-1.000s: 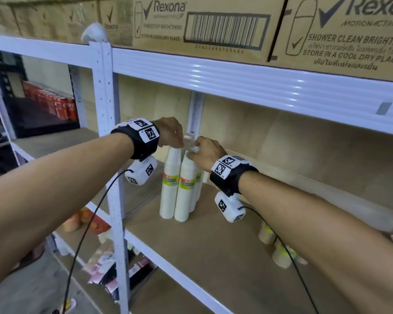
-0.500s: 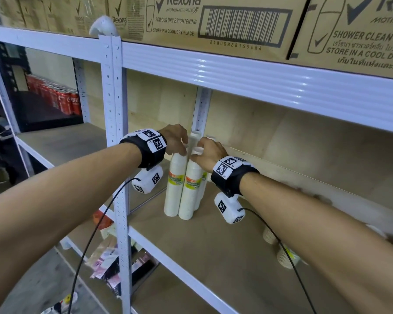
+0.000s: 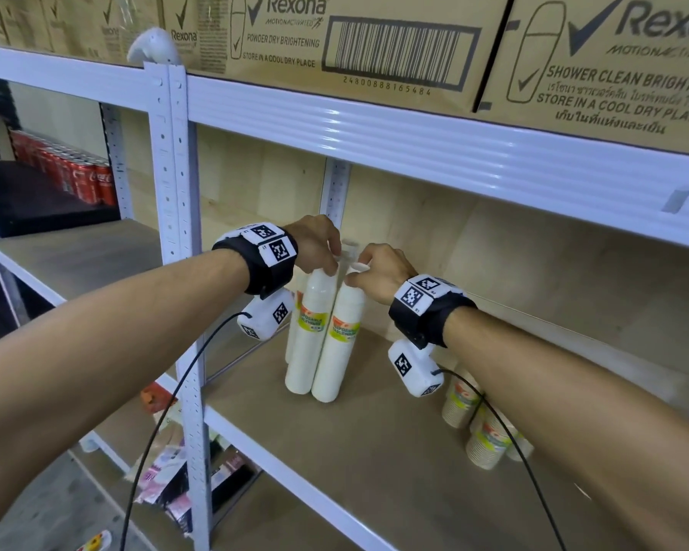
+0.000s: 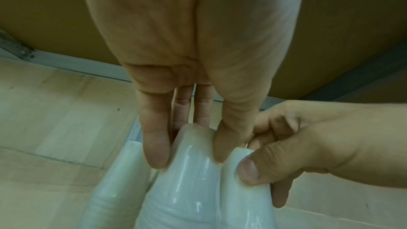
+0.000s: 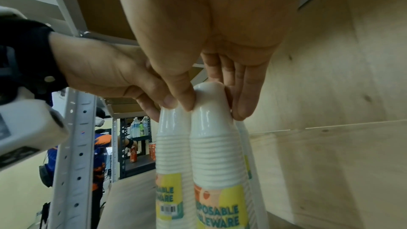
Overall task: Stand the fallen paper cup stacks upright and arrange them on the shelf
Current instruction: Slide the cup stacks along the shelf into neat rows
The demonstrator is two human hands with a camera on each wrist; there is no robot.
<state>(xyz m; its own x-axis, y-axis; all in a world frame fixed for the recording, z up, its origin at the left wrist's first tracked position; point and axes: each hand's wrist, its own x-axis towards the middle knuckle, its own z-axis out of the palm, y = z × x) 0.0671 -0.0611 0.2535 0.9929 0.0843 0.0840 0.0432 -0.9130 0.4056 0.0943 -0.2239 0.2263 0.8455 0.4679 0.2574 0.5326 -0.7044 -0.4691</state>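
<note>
Fig.: two-hand steadying of wrapped paper-cup stacks on the shelf [image 3: 374, 451]. L hand [image 3: 319, 242] pinches the closed top of the left upright stack [image 3: 309, 344] betw. thumb and fingers [image 4: 155, 147]; R hand [image 3: 382, 272] pinches the top of the right upright stack [image 3: 341, 351] likewise, thumb in front, fingers [image 5: 246, 93] behind. Both stacks hang directly below the hands, bases on the shelf board, sides touching; a third stack [image 3: 293, 336] stands just behind them, mostly hidden. Long axes run near-vertical, narrow closed ends up toward the hands, wide ends down; the two tops lean in toward each other. Labels face the wearer. Below and beyond the R forearm lie shorter cup stacks [image 3: 482, 431], tipped, axes nearer horizontal, printed ends toward the viewer; exact count unclear. Judged: the upright group looks settled, so the R hand, being nearer, seems the likelier one to reach down and rightward for the fallen stacks next. Rexona cartons [image 3: 335, 41] sit on the tier above the hands.
</note>
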